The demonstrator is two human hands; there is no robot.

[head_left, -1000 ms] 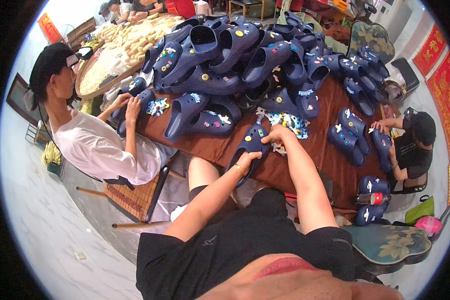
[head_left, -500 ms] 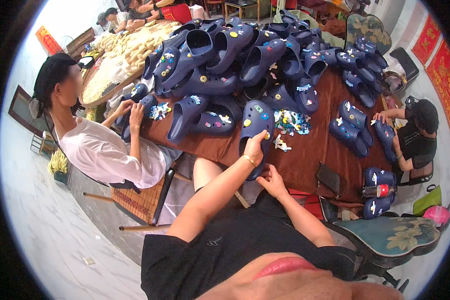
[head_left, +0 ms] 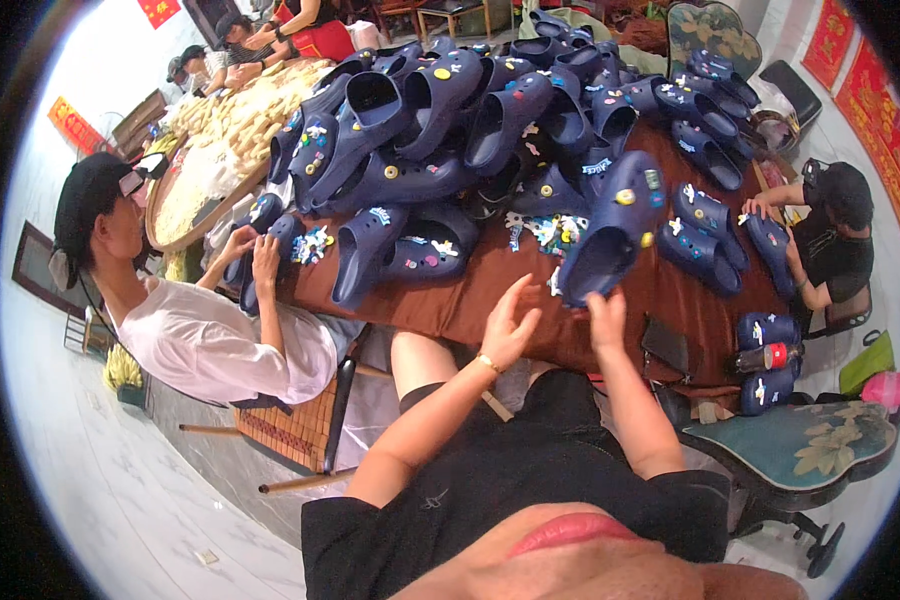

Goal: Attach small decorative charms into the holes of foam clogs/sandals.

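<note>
Head view: your right hand [head_left: 604, 315] grips a navy clog [head_left: 610, 235] by its heel above the brown worktop [head_left: 670, 300]; left hand [head_left: 510, 325] spread, empty, beside it. Risk: one-handed hold could tip it onto loose charms [head_left: 555, 232].

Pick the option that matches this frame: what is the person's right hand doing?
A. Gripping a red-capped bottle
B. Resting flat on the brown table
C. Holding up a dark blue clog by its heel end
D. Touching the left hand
C: the right hand grips the lower end of a dark blue clog raised over the table, while the left hand is open beside it, apart.
</note>
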